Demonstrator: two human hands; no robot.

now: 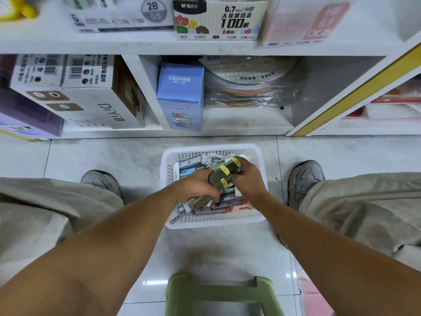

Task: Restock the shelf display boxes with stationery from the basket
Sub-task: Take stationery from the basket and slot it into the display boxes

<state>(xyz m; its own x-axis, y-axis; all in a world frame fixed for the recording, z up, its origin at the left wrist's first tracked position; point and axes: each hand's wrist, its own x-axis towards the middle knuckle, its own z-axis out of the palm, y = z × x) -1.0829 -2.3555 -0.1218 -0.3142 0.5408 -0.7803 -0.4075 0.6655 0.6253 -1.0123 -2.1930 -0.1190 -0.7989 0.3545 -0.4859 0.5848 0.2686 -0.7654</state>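
**Both hands on olive packs over the basket**

Down on the floor, going left to right: a grey shoe (101,181) stands at the left, well apart from the white basket (258,153), which sits on the tiles in the middle, just near of the shelf (127,47). The left hand (196,187) is over the basket's near-left part, its fingers curled round a bundle of olive packs (215,179) with yellow bands. The right hand (247,176) meets it from the right, fingers curled round the far end of the same bundle, so both hands grip it together above the basket. Under them the basket is full of small stationery boxes (227,202) in pink, blue and grey, lying jumbled. The other shoe (305,177) stands just right of the basket.

On the shelf's upper level, far from the hands, a display box (219,19) printed 0.7 mm HB stands upright between a 2B box (123,15) on its left and a pink box (303,21) on its right. Below, a blue carton (181,96) stands left of plastic-wrapped discs (248,83). A green stool (223,295) shows at the near edge.
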